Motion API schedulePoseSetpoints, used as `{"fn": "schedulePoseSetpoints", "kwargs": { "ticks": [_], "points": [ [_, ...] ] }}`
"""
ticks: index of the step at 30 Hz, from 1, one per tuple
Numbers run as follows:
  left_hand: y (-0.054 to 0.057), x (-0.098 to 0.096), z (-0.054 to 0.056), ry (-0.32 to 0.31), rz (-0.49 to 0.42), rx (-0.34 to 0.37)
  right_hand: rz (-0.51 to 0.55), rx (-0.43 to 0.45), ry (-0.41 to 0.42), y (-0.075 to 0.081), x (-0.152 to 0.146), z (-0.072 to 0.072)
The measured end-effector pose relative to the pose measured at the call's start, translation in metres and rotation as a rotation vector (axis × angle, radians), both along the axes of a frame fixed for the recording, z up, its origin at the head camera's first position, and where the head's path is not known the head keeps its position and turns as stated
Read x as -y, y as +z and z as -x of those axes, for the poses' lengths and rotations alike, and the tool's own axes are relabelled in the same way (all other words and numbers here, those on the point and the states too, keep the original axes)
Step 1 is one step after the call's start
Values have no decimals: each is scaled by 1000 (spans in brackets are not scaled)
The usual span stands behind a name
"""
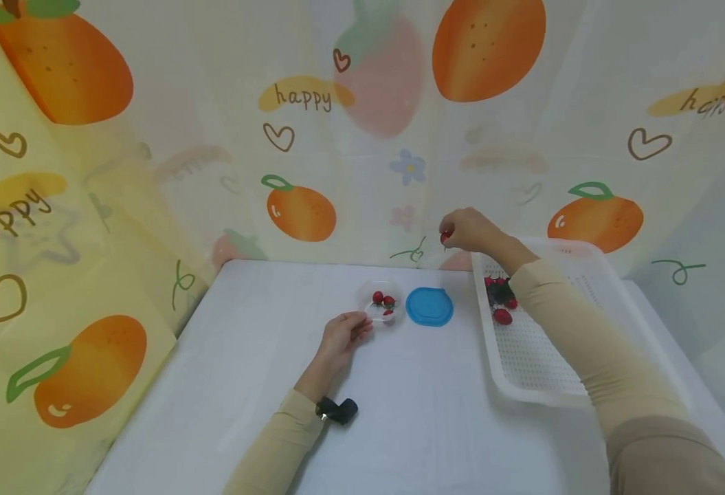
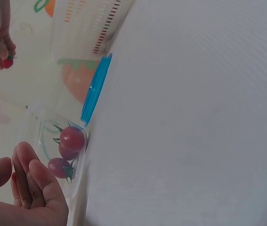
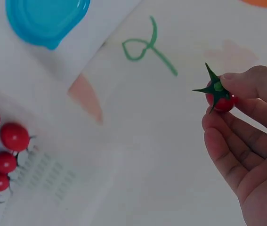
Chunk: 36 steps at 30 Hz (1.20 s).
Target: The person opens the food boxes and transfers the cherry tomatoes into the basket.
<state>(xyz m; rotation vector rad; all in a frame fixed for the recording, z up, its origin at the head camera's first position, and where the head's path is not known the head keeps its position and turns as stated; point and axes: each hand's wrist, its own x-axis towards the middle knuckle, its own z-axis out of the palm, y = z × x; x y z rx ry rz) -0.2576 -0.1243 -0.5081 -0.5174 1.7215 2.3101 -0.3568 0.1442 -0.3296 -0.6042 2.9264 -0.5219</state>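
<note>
My right hand [image 1: 466, 230] is raised above the far left corner of the white basket and pinches a cherry tomato [image 3: 222, 100] between thumb and fingers. Its green star-shaped leaves show in the right wrist view. My left hand [image 1: 339, 335] lies low over the table with its fingertips at the near rim of a small clear container [image 1: 365, 287]. In the left wrist view its loosely bent fingers overlap the container's side. Three cherry tomatoes [image 2: 72, 139] sit inside the container. Just right of it lies a blue lid [image 1: 429, 306], flat on the table.
A white perforated basket [image 1: 541, 399] stands on the right, partly hidden by my right arm. Several red tomatoes [image 1: 502, 317] lie along its left side. A fruit-printed cloth [image 1: 214, 192] hangs behind and left of the white table [image 1: 214, 385].
</note>
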Motion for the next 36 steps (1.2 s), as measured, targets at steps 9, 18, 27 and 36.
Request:
{"fn": "schedulePoseSetpoints", "kwargs": {
  "ticks": [9,18,27,36],
  "points": [
    [-2,0,0,0,-6,-10,24,-17,-108,-6,-52,-4],
    [-1,0,-2,3,-15,-15,15,34,-163,-20,-90,-6],
    [1,0,-2,4,-16,-7,-29,109,-172,-43,-125,-11],
    [1,0,-2,9,2,-9,-67,235,-244,-72,-149,-12]
  ]
}}
